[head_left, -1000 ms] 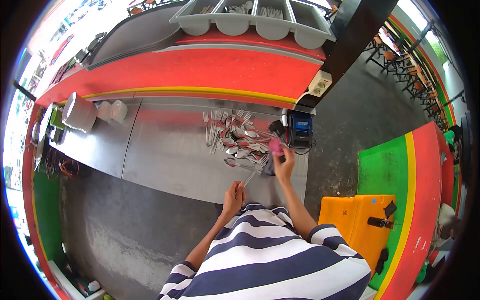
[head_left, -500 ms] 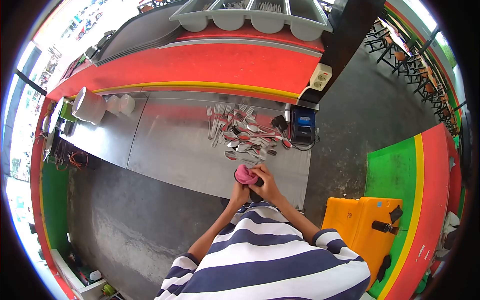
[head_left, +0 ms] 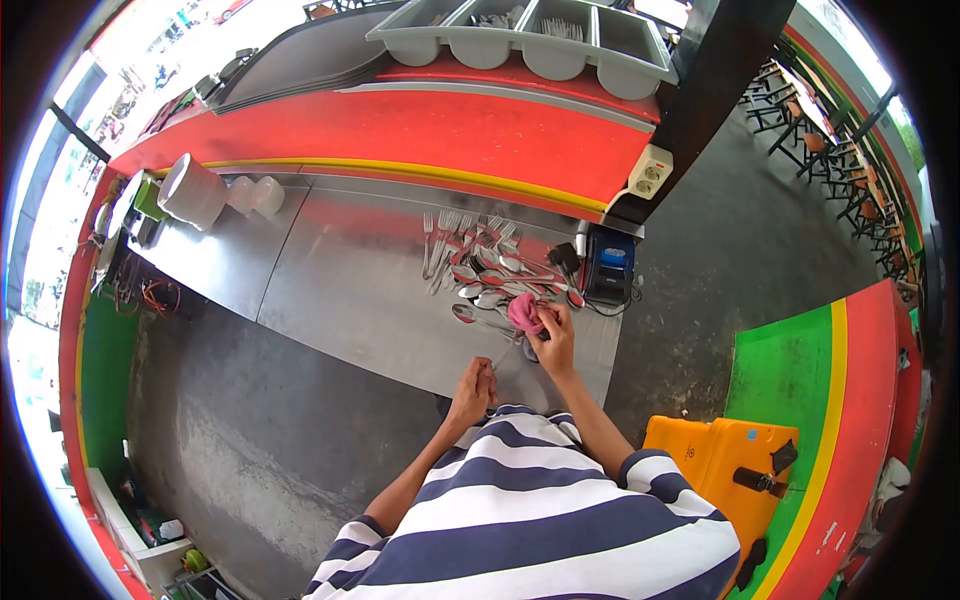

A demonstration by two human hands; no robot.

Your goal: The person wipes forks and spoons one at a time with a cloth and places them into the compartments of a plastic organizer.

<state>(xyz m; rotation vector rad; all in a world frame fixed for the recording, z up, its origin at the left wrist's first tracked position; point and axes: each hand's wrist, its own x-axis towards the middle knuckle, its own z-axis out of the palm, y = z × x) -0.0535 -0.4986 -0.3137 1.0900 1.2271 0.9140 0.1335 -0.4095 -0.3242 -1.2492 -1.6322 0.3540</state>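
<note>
My right hand (head_left: 555, 345) is closed around a bunched pink cloth (head_left: 526, 314), held over the near side of the cutlery. Lower and to the left, my left hand (head_left: 472, 392) has its fingers pinched together. A thin, shiny piece of cutlery (head_left: 499, 360) pokes out of that pinch, but I cannot tell its kind. Beyond both hands, a loose heap of spoons and forks (head_left: 497, 268) lies on the metal counter (head_left: 350, 290). The forks (head_left: 440, 238) lie mostly on its far left side, tines pointing away; spoons (head_left: 470, 312) lie nearer to me.
A black and blue device (head_left: 609, 262) with a black adapter (head_left: 564, 258) sits right of the heap. White bowls (head_left: 192, 192) stand at the far left. On the red ledge rest a grey cutlery bin (head_left: 480, 48) and dark trays (head_left: 300, 70). An orange case (head_left: 720, 470) stands at lower right.
My hands have come apart. The right hand has moved forward and right with the pink cloth; the left stays nearer my body, without the cloth. The view has shifted slightly.
</note>
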